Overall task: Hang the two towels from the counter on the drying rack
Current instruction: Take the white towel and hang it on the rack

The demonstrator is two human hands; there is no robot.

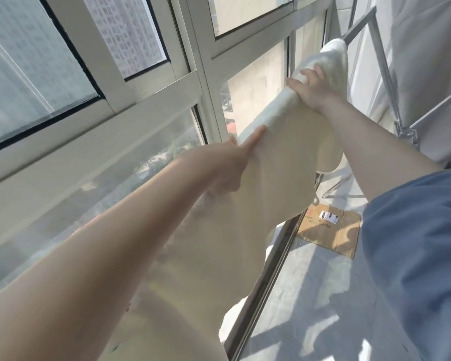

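We see both arms reaching up and forward toward a rack [383,63] that stands close beside the window [146,82]. A cream towel [258,194] is draped over the rack's top bar, its folded crest running from the upper right down toward the middle of the view, with the long front panel hanging down past the window sill toward the bottom edge. The left hand [227,162] pinches the towel's near end at the crest, fingers closed on the cloth with the forefinger laid straight along the fold. The right hand [311,87] clasps the towel farther up the bar, thumb and fingers wrapped over the crest and pressing the cloth down on it. Above that hand the towel bunches into a rounded hump at the far end of the bar, touching the grey metal frame of the rack. A blue sleeve [417,230] covers the right upper arm at the right edge. Below, on the grey floor [310,295], a flat piece of cardboard [331,233] with a small label lies near the rack's foot, partly hidden behind the hanging towel. More pale cloth [427,61] hangs in the upper right corner, behind the rack. We can make out only this one towel for certain.
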